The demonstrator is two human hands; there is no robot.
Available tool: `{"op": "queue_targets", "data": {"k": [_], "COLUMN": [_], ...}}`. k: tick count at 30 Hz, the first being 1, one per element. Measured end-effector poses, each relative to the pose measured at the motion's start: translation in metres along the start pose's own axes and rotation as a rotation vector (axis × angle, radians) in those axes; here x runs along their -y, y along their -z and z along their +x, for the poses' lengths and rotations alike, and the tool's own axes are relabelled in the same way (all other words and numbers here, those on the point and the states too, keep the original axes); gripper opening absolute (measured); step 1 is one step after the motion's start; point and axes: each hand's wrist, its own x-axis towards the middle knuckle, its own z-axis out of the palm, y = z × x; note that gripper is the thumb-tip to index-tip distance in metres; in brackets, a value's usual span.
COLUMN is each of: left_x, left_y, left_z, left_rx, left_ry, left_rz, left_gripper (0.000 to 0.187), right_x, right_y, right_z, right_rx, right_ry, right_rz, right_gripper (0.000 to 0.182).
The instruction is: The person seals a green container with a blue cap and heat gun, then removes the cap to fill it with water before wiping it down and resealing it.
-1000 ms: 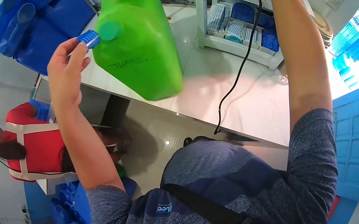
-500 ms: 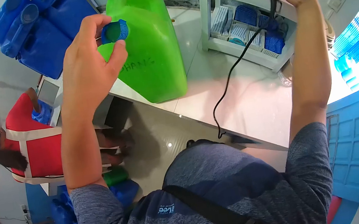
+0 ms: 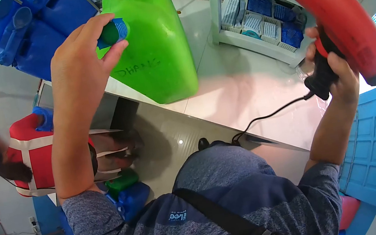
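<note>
My left hand point(image 3: 80, 56) pinches a small blue ridged cap point(image 3: 121, 29) between thumb and fingers, in front of the green jug point(image 3: 155, 43). Its round inner part looks dark green; whether it touches the jug cannot be told. My right hand point(image 3: 339, 67) is wrapped round the black handle of a red and black heat gun point(image 3: 338, 17), raised at the right. Its black nozzle points toward the upper left, and a black cord point(image 3: 272, 116) runs from the handle toward my waist. The green jug stands upright on the white counter point(image 3: 243, 88), with dark lettering on its side.
Blue jugs point(image 3: 30, 39) stand at the upper left. A white shelf point(image 3: 256, 51) with baskets of blue and white packets is at the back. A person in a red and white top point(image 3: 37, 152) works at the left. More blue containers point(image 3: 134, 198) sit on the floor.
The heat gun has come down and swung into full view, its nozzle now toward the upper left. My left hand has shifted slightly left with the blue cap, which has turned.
</note>
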Motion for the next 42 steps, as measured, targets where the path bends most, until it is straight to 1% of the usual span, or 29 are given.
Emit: {"op": "queue_targets", "data": {"k": [2,3,7,9,10,12,16,18,19,21,22,24,25,27,29,30,31,34,36,37,38,40,41,42], "left_x": [0.001,0.001,0.005,0.008,0.009,0.009,0.009,0.017,0.020,0.030,0.038,0.054,0.056,0.061,0.063,0.064,0.065,0.068,0.071,0.072,0.074,0.079,0.081,0.082], "left_y": [-0.002,-0.002,0.003,0.003,0.004,0.004,0.005,0.004,0.003,0.003,0.003,0.000,-0.001,-0.001,-0.001,-0.002,-0.001,-0.001,-0.003,-0.003,-0.003,-0.003,-0.003,-0.003], "left_z": [0.001,0.001,0.004,0.008,0.011,0.016,0.019,0.021,0.023,0.026,0.028,0.032,0.035,0.040,0.042,0.043,0.043,0.044,0.045,0.045,0.045,0.044,0.044,0.043], "left_rx": [-0.017,-0.041,-0.021,-0.026,-0.025,0.098,0.125,0.138,0.140,0.120,0.121,0.198,0.198,0.219,0.222,0.227,0.225,0.268,0.261,0.259,0.266,0.269,0.241,0.213], "left_ry": [-0.017,-0.036,-0.074,-0.196,-0.198,-0.163,-0.159,-0.211,-0.215,-0.339,-0.342,-0.451,-0.451,-0.535,-0.545,-0.555,-0.561,-0.541,-0.550,-0.558,-0.555,-0.557,-0.589,-0.621], "left_rz": [-0.013,-0.023,0.039,0.130,0.130,0.159,0.187,-0.019,-0.024,-0.166,-0.169,-0.163,-0.165,-0.129,-0.128,-0.125,-0.126,-0.165,-0.201,-0.201,-0.204,-0.207,-0.203,-0.199], "left_gripper": [0.039,0.037,0.037,0.039,0.039,0.040,0.046,0.048,0.048,0.054,0.054,0.059,0.059,0.061,0.061,0.061,0.061,0.061,0.061,0.061,0.060,0.060,0.060,0.060], "right_x": [0.001,0.000,-0.007,-0.013,-0.015,-0.018,-0.017,-0.018,-0.020,-0.022,-0.023,-0.024,-0.024,-0.028,-0.039,-0.047,-0.054,-0.061,-0.055,-0.056,-0.058,-0.065,-0.065,-0.065], "right_y": [0.000,0.001,0.003,0.003,0.002,-0.001,-0.004,-0.004,-0.003,-0.001,0.000,0.002,0.002,0.001,-0.001,-0.007,-0.018,-0.054,-0.075,-0.076,-0.080,-0.088,-0.091,-0.093], "right_z": [-0.015,-0.020,-0.033,-0.036,-0.036,-0.038,-0.042,-0.045,-0.047,-0.050,-0.051,-0.051,-0.052,-0.056,-0.068,-0.072,-0.075,-0.076,-0.062,-0.058,-0.060,-0.063,-0.064,-0.065], "right_rx": [-0.046,-0.045,-0.053,-0.056,-0.053,-0.048,-0.034,-0.036,-0.050,-0.068,-0.074,-0.080,-0.067,-0.055,0.052,0.049,0.097,0.129,0.163,0.197,0.191,0.097,0.094,0.120], "right_ry": [-0.073,-0.076,-0.096,-0.097,-0.094,-0.096,-0.101,-0.112,-0.095,-0.079,-0.072,-0.066,-0.085,-0.105,-0.189,-0.188,-0.133,-0.104,-0.037,-0.077,-0.075,-0.079,-0.076,-0.101], "right_rz": [-0.014,-0.014,-0.023,-0.015,-0.001,0.012,0.011,0.024,0.026,0.026,0.022,0.017,0.014,0.010,0.047,0.045,0.089,0.166,0.138,0.128,0.125,0.192,0.189,0.237], "right_gripper": [0.069,0.069,0.072,0.072,0.073,0.073,0.079,0.079,0.079,0.079,0.080,0.081,0.082,0.082,0.080,0.080,0.077,0.070,0.067,0.065,0.065,0.065,0.065,0.061]}}
